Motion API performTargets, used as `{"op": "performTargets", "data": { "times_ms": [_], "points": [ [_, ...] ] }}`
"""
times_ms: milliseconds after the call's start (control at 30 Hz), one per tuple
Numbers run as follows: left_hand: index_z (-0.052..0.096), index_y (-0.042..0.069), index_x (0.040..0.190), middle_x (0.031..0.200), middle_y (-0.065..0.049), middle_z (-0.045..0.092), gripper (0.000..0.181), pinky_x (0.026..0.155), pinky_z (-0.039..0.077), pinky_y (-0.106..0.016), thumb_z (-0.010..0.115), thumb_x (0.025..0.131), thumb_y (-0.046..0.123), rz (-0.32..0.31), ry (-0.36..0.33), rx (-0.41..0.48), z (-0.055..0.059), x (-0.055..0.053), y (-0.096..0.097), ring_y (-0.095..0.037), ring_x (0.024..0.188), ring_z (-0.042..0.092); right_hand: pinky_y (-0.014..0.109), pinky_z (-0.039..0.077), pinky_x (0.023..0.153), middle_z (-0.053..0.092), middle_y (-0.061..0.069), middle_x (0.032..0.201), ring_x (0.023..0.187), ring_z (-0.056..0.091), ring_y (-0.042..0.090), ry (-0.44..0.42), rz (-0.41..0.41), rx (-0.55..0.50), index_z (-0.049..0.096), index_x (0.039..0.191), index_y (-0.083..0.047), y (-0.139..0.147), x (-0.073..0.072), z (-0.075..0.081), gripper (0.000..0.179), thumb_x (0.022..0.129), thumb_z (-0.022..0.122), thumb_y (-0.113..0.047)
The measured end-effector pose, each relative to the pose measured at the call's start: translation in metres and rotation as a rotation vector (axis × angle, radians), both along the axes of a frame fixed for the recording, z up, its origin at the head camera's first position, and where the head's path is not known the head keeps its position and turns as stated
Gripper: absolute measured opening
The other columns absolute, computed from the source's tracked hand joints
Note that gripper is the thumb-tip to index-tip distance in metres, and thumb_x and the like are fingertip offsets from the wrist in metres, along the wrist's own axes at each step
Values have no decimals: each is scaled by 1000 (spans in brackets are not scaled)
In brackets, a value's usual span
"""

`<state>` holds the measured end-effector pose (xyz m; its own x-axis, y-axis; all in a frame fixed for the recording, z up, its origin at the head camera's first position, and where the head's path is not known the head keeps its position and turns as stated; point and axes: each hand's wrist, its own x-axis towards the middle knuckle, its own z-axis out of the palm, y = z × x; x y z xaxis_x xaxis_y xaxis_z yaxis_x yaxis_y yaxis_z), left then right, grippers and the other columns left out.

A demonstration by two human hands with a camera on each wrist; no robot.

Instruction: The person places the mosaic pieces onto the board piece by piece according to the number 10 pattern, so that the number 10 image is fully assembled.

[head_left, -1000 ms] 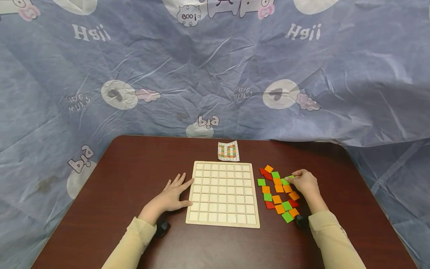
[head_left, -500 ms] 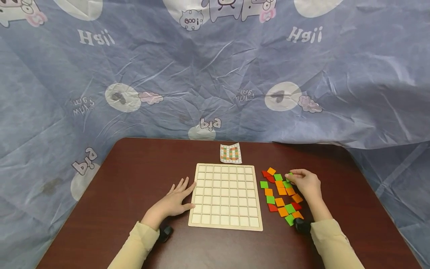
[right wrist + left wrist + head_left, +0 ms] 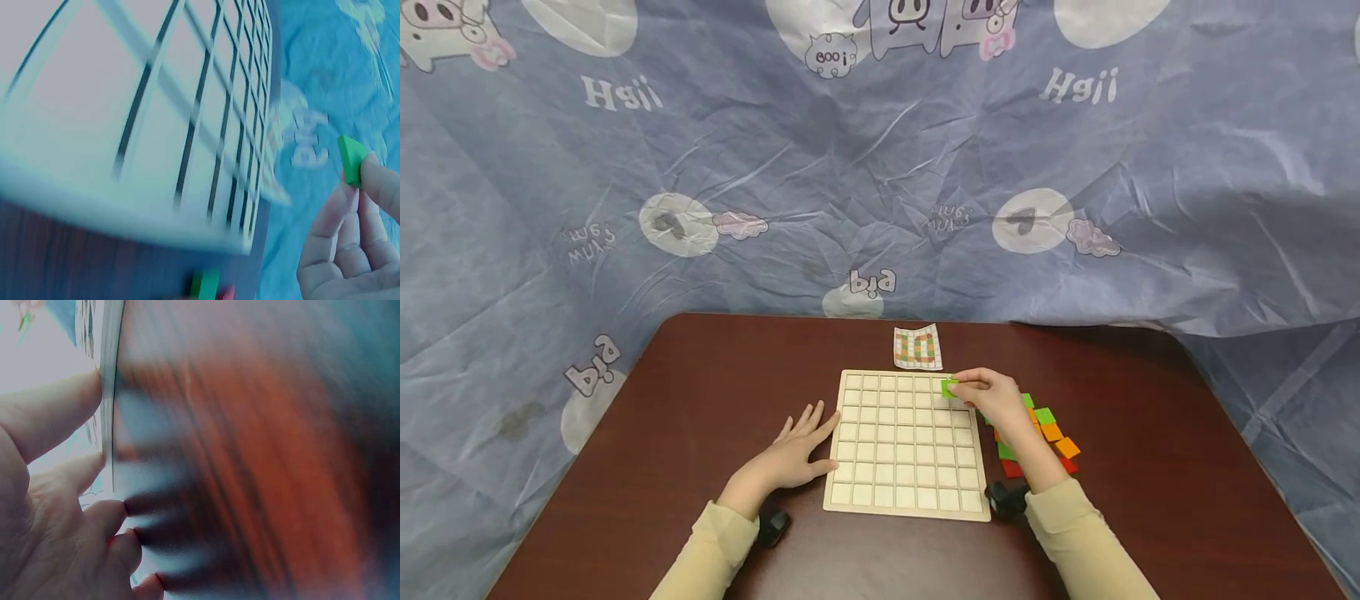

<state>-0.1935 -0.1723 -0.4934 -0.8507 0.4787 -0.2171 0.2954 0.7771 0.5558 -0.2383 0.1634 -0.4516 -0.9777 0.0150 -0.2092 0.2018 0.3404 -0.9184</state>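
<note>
A pale wooden grid board (image 3: 901,487) lies on the dark brown table (image 3: 685,392). My right hand (image 3: 988,398) pinches a green square tile (image 3: 950,388) over the board's far right corner; the tile (image 3: 351,159) shows between my fingertips (image 3: 375,178) in the right wrist view, above the board (image 3: 125,125). My left hand (image 3: 797,450) lies flat on the table with straight fingers (image 3: 56,412) touching the board's left edge (image 3: 107,394). A pile of orange, green and red tiles (image 3: 1047,429) sits right of the board, partly hidden by my right forearm.
A small printed pattern card (image 3: 917,347) lies just beyond the board's far edge. A blue printed cloth (image 3: 880,167) hangs behind and around the table. Small black wrist cameras (image 3: 1004,498) sit near both cuffs.
My right hand has lifted a green tile from the pile and carried it left over the board's far right corner. The left hand has stayed at the board's left edge.
</note>
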Motion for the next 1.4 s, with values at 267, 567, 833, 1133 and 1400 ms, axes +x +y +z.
{"op": "performTargets", "data": {
  "times_ms": [267, 567, 833, 1133, 1400],
  "points": [
    [24, 11, 157, 164, -24, 7, 74, 120, 3, -65, 61, 97, 34, 1, -7, 12, -1, 1, -1, -42, 152, 3, 39, 59, 78, 74, 10, 95, 88, 69, 32, 53, 94, 14, 71, 107, -5, -64, -14, -12, 22, 89, 74, -16],
    [26, 13, 157, 164, -23, 8, 74, 120, 4, -64, 62, 97, 36, 9, -12, 17, -1, 1, 4, -41, 153, 5, 30, 57, 66, 73, 7, 87, 75, 69, 20, 108, 184, 132, 72, 99, -8, -109, -24, -21, 11, 90, 72, -14],
    [27, 13, 157, 164, -22, 8, 74, 120, 4, -64, 62, 96, 36, 23, -8, 16, -1, 3, 1, -40, 153, 5, 26, 52, 61, 70, 5, 81, 66, 62, 13, 224, 261, 308, 73, 93, -7, -133, -29, -24, 7, 89, 73, -13],
    [27, 13, 157, 164, -23, 9, 74, 120, 5, -65, 62, 96, 35, 21, -3, 12, 0, 2, 1, -41, 152, 5, 27, 55, 65, 72, 7, 87, 74, 66, 16, 266, 295, 381, 75, 91, -6, -145, -31, -28, 4, 88, 73, -8],
    [28, 13, 157, 164, -23, 9, 73, 120, 5, -65, 63, 96, 34, 28, -1, 9, 0, 1, 3, -41, 152, 5, 38, 57, 84, 64, 11, 108, 99, 64, 28, 223, 323, 487, 75, 107, -3, -145, -27, -28, 17, 92, 69, -9]
  ]
}}
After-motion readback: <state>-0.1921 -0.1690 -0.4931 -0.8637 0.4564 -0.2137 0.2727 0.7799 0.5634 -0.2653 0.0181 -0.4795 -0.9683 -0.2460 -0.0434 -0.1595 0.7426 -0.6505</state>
